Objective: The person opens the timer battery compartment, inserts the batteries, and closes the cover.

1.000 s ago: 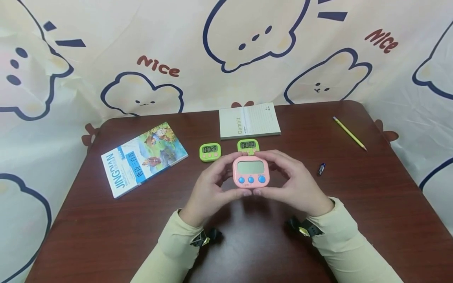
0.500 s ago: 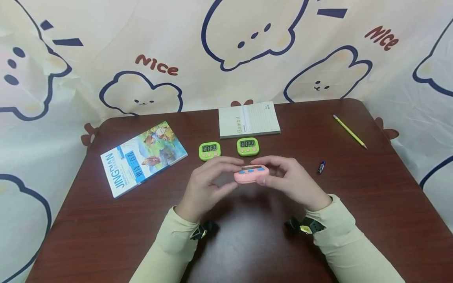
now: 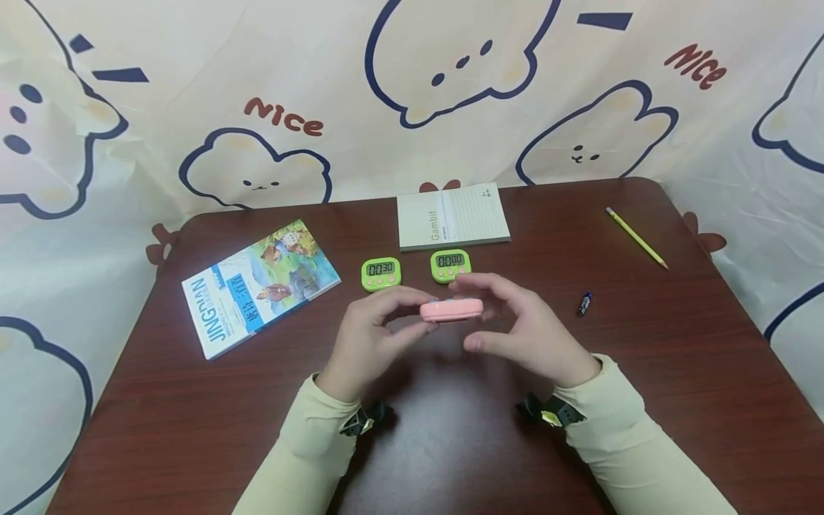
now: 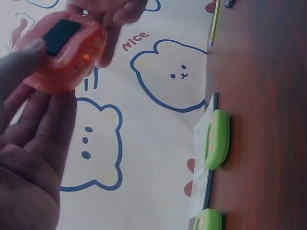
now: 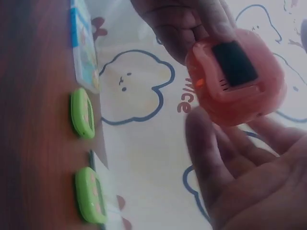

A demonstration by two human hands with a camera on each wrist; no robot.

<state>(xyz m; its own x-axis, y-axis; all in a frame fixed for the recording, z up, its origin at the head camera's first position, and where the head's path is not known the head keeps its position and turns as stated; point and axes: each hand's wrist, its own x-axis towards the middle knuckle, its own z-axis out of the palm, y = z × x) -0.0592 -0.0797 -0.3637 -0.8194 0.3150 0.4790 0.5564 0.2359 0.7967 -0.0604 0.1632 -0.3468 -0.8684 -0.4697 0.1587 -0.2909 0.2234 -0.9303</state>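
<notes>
A pink digital timer is held up over the table, its lower edge toward the head camera. My left hand pinches its left end between thumb and fingers. My right hand is spread around the right end, thumb apart from the timer and fingers behind it. In the right wrist view, the timer's back shows a dark rectangle and small slots; the left thumb presses beside that rectangle. Just beyond the hands stand two green timers, the left one reading 00 30 and the right one 00 00.
A picture-covered book lies at the left of the brown table. Behind the green timers is a notepad. To the right are a yellow pencil and a small dark blue object. A printed curtain surrounds the table.
The pink timer has tipped from screen facing the head camera to edge-on. My right thumb has come off it, while the left hand keeps hold. The left green timer went from 29 to 30.
</notes>
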